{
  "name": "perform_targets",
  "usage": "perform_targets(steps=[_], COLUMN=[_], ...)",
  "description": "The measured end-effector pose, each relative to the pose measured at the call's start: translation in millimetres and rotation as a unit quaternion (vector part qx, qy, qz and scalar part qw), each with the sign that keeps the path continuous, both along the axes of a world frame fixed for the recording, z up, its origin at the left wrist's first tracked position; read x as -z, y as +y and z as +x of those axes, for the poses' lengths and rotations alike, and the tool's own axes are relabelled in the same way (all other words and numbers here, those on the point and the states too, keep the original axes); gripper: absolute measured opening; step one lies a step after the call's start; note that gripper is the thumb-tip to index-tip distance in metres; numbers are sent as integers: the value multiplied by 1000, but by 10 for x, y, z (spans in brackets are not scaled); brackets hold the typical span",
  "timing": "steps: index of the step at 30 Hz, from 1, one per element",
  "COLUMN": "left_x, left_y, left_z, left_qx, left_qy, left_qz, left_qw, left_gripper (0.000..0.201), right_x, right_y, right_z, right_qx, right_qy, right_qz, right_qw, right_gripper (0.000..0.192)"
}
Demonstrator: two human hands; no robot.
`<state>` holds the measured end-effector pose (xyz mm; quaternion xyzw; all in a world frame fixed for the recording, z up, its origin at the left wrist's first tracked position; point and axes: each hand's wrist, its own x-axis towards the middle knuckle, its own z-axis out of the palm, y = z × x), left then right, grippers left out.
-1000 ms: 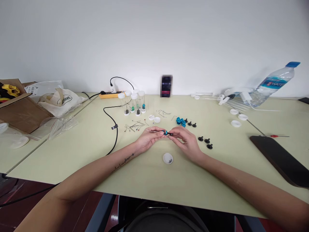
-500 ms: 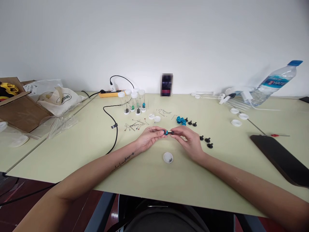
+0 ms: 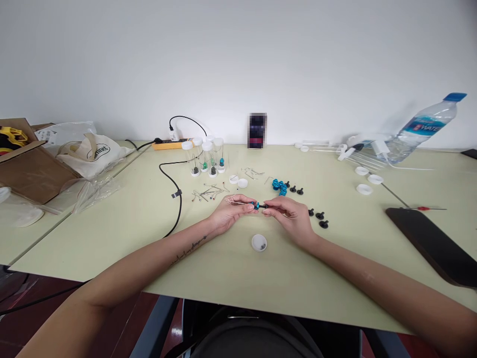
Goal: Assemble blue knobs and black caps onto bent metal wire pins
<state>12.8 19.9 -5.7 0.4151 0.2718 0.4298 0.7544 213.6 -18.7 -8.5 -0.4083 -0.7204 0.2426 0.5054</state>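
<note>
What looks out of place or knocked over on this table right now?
The water bottle at the far right lies tipped at a slant on the clutter there, not upright. Several white caps lie loose beside it. The hands pinch a small blue and black part normally.

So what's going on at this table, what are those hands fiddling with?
A person is seated at a pale green table, both hands raised just above it. The left hand and right hand meet fingertip to fingertip on a tiny blue-and-black part; the left also holds thin metal tweezers. More blue pieces and black knobs lie just beyond, with a small white cap in front of the hands.
</note>
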Motion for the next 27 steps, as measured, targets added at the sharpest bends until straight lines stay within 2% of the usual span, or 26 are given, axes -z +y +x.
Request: perform_targets(steps=[8, 14, 17, 23, 27], left_x=[52, 62, 45, 48, 46], left_y=[22, 24, 25, 54, 46], left_z=[1, 0, 13, 6, -5], left_qx=[-1, 8, -4, -26, -21], left_qy=[24, 45, 38, 18, 23], left_qz=[30, 38, 30, 6, 15], left_qw=[999, 998, 999, 999, 999], left_gripper=[25, 28, 27, 27, 25], right_x=[-107, -128, -124, -102, -112], right_y=[-28, 0, 20, 34, 33], right_z=[-22, -30, -44, -54, -36], right_qx=[-56, -93, -94, -87, -94], right_qy=[48, 99, 114, 100, 83], right_qz=[-142, -236, -246, -199, -231], right_qw=[987, 962, 958, 971, 965], right_gripper=[23, 23, 27, 28, 27])
